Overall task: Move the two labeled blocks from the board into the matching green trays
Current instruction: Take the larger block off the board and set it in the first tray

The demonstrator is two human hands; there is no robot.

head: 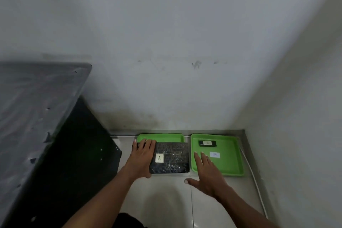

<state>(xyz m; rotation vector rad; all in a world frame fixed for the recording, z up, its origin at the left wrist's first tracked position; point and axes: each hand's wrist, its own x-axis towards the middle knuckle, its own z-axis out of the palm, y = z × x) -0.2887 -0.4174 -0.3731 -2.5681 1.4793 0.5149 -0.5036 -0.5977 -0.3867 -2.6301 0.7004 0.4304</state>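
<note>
A large black wrapped block (pixel 172 157) with a white "A" label lies over the left green tray (pixel 161 137), hiding most of it. My left hand (pixel 141 155) grips the block's left edge, fingers on top and thumb at its near corner. The right green tray (pixel 231 164) holds a small black block (pixel 207 143) with a white label near its far edge, and a white label (pixel 214 154) lies on the tray floor. My right hand (pixel 207 174) hovers open over the right tray's near left corner, fingers spread, holding nothing.
A big dark board or tabletop (pixel 37 116) fills the left side, its edge close to my left arm. White walls meet in a corner behind and right of the trays. A white cable (pixel 253 176) runs along the right wall. Pale floor tiles (pixel 166 200) lie in front.
</note>
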